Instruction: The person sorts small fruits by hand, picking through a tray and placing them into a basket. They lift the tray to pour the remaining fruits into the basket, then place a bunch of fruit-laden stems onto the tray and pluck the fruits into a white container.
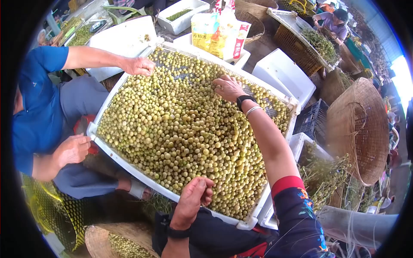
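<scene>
A large white mesh tray [157, 192] is spread with small round yellow-green fruits [185, 137]. My right hand [229, 88], with a black watch and a bangle at the wrist, reaches over the tray's far side, its fingers bent down at the fruits; what lies under the fingertips is hidden. Near the front rim my left hand [192, 201] is raised with curled fingers and thumb drawn together. Anything between them is too small to make out. A co-worker in a blue shirt holds one hand [138, 66] over the tray's left corner and the other [74, 150] beside its rim.
Behind the tray stand printed plastic bags [217, 36] and a white foam box [284, 76]. On the right are a wicker basket [361, 129], a dark crate [310, 122] and cut stems [325, 176]. A basket of fruits [124, 246] sits at the lower left.
</scene>
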{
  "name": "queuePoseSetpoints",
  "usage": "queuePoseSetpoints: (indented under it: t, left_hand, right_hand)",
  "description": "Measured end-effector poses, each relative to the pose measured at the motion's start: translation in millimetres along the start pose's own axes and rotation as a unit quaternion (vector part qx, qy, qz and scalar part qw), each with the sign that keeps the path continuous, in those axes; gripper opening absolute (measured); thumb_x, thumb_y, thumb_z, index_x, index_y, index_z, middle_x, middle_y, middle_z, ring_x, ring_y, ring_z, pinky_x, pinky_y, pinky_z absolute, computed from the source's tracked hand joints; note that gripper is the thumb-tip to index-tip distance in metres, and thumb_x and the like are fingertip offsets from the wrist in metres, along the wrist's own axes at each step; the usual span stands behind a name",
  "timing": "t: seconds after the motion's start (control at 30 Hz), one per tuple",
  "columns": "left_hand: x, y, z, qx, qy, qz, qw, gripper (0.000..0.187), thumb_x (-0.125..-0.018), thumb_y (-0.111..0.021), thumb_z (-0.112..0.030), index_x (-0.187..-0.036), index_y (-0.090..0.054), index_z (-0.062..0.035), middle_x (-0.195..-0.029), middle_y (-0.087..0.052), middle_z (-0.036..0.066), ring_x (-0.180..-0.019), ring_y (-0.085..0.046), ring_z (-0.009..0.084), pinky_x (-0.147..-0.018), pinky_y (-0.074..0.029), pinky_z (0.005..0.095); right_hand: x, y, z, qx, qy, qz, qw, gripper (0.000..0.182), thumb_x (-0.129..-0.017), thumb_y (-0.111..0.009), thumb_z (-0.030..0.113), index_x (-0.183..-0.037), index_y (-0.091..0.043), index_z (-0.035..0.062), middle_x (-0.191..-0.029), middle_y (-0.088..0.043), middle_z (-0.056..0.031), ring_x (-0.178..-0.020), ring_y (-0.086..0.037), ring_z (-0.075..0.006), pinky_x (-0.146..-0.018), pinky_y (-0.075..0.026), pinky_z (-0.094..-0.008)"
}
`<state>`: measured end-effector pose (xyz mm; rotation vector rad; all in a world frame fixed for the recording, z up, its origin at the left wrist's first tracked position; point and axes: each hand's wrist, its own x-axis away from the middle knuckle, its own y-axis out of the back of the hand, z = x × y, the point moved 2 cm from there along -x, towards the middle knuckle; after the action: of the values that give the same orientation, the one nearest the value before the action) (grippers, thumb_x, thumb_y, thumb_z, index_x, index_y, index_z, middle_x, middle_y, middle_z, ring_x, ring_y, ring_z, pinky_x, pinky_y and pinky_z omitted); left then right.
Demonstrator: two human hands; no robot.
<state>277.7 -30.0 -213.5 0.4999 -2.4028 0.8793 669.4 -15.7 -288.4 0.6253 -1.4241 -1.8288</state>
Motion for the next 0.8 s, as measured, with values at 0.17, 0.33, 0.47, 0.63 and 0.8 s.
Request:
queuePoseSetpoints:
  t: [0.17, 0.33, 0.47, 0.63, 0.8]
  left_hand:
    - [4, -4, -6, -0.029, -0.007, -0.013, 0.999, 0.029, -0.103, -0.048, -0.032, -0.106, -0.059, -0.0056, -0.084, -0.056, -0.002, -0.073, -0.051, 0.0054, -0.065, -0.044, 0.0202]
    - [2, -6, -6, -0.044, -0.019, -0.005, 0.999, 0.029, -0.103, -0.047, -0.032, -0.104, -0.059, -0.0059, -0.082, -0.056, -0.002, -0.069, -0.051, 0.005, -0.063, -0.044, 0.0201]
    - [-1, -8, -2, -0.052, -0.019, -0.01, 0.998, 0.029, -0.103, -0.046, -0.031, -0.104, -0.059, -0.0064, -0.081, -0.057, -0.003, -0.068, -0.051, 0.005, -0.063, -0.044, 0.02]
    - [-4, -6, 1, -0.071, -0.034, -0.019, 0.997, 0.028, -0.103, -0.047, -0.033, -0.104, -0.06, -0.0077, -0.081, -0.057, -0.003, -0.068, -0.051, 0.0048, -0.062, -0.043, 0.0199]
    - [-4, -2, 2, -0.06, -0.037, -0.022, 0.997, 0.028, -0.102, -0.048, -0.033, -0.103, -0.061, -0.008, -0.081, -0.057, -0.004, -0.068, -0.051, 0.0047, -0.062, -0.042, 0.0197]
  right_hand:
    - [31, -15, -11, 0.026, 0.002, -0.001, 1.0, 0.039, -0.092, -0.058, 0.043, -0.127, -0.057, 0.0248, -0.125, -0.049, -0.0118, -0.115, -0.044, -0.037, -0.1, -0.038, -0.0559]
    - [80, -12, 7, -0.118, 0.079, 0.143, 0.979, 0.047, -0.093, -0.055, 0.05, -0.127, -0.056, 0.0171, -0.113, -0.058, -0.015, -0.103, -0.058, -0.0295, -0.088, -0.049, -0.0441]
    - [110, -5, 46, -0.188, 0.163, 0.135, 0.959, 0.062, -0.09, -0.06, 0.055, -0.133, -0.052, 0.012, -0.112, -0.062, -0.0181, -0.104, -0.061, -0.0298, -0.087, -0.052, -0.0443]
    - [149, 5, 87, -0.175, 0.224, 0.179, 0.942, 0.064, -0.086, -0.065, 0.051, -0.132, -0.049, 0.0099, -0.118, -0.059, -0.0157, -0.107, -0.062, -0.0338, -0.087, -0.052, -0.0441]
    - [163, 21, 59, -0.003, 0.258, 0.253, 0.932, 0.04, -0.078, -0.073, 0.047, -0.112, -0.064, 0.0289, -0.106, -0.049, -0.0036, -0.107, -0.044, -0.0268, -0.091, -0.038, -0.0431]
